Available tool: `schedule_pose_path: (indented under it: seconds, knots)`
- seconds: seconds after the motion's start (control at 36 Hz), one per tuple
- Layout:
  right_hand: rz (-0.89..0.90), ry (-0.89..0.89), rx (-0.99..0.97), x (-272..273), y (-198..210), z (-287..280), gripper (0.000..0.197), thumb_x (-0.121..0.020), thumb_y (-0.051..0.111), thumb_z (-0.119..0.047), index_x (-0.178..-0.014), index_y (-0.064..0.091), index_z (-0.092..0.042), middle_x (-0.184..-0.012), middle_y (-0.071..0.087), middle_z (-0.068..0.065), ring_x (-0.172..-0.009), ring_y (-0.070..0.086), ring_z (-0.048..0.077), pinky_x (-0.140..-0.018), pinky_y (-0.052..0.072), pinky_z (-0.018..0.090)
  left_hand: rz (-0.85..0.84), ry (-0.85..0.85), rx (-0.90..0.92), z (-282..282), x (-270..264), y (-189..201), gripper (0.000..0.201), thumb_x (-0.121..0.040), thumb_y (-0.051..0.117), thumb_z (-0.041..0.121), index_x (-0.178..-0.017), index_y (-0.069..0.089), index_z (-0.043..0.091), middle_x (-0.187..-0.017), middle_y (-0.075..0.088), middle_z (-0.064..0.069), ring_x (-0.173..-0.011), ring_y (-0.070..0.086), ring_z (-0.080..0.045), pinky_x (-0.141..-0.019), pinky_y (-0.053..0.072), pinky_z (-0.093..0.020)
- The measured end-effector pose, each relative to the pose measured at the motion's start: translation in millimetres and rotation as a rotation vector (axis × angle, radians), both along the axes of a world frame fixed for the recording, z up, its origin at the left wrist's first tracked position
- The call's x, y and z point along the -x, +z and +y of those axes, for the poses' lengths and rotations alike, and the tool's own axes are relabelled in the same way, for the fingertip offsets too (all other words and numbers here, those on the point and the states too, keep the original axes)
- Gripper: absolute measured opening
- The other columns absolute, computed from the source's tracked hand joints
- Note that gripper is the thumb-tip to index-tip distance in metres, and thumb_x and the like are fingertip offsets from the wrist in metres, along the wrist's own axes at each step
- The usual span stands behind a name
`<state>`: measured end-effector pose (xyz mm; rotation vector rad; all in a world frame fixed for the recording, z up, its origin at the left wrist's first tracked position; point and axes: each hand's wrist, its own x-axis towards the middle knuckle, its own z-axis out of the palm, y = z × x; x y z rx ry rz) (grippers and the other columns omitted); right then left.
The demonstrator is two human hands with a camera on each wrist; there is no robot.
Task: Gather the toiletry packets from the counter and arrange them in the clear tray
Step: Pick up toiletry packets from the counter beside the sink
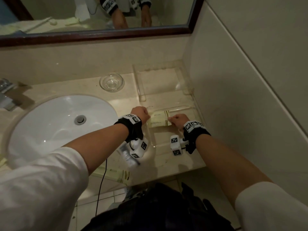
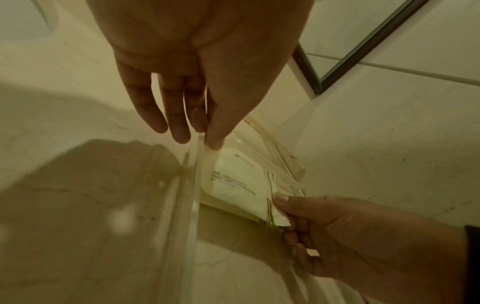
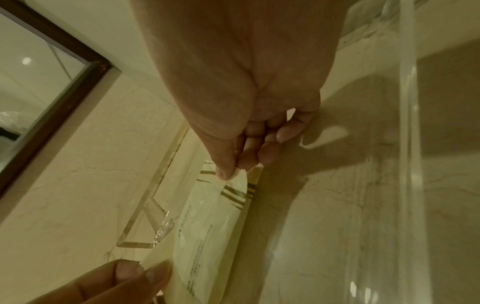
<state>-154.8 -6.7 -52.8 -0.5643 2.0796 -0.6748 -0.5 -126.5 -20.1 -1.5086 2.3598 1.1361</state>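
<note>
A pale toiletry packet [image 1: 159, 120] with dark stripes at one end is held low over the front compartment of the clear tray [image 1: 138, 84]. My left hand [image 1: 145, 115] pinches its plain left edge between thumb and fingertip, which the left wrist view shows at the packet [image 2: 237, 185] beside the tray wall [image 2: 193, 189]. My right hand [image 1: 173, 121] pinches the striped right end; the right wrist view shows thumb and fingers closed on that corner of the packet [image 3: 207, 236]. A second similar packet [image 1: 118, 174] lies at the counter's front edge, under my left forearm.
A white sink [image 1: 63, 124] fills the counter's left, with a faucet [image 1: 6, 95] beyond it. A small glass dish [image 1: 111, 82] stands behind the sink, left of the tray. The tiled wall [image 1: 233, 80] runs close along the tray's right side. A mirror [image 1: 100, 14] hangs above.
</note>
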Motion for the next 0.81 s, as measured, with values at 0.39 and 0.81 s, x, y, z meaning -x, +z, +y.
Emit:
schedule_pose_path:
  seconds: [0.39,0.81]
  knots:
    - [-0.061,-0.111,-0.082,1.6,1.1,-6.0,0.030,-0.080,0.072,-0.038,-0.061,0.066,-0.014,-0.076,0.070,0.008,-0.079,0.067,0.030,-0.084,0.055,0.040,-0.051,-0.079,0.080,-0.6,3.7,3.5,0.017,-0.086,0.060,0.015,-0.096,0.069,0.005,-0.107,0.067,-0.012,-0.105,0.060,-0.027,-0.077,0.040,-0.024]
    - [-0.107,-0.150,-0.048,0.5,8.7,-3.1,0.029,-0.084,0.070,-0.033,-0.065,0.067,-0.011,-0.061,0.064,0.005,-0.051,0.056,0.019,-0.051,0.045,0.022,-0.107,-0.130,0.102,-3.7,5.9,3.2,0.008,-0.081,0.063,0.015,-0.075,0.062,0.010,-0.081,0.059,-0.008,-0.077,0.053,-0.021,-0.066,0.041,-0.025]
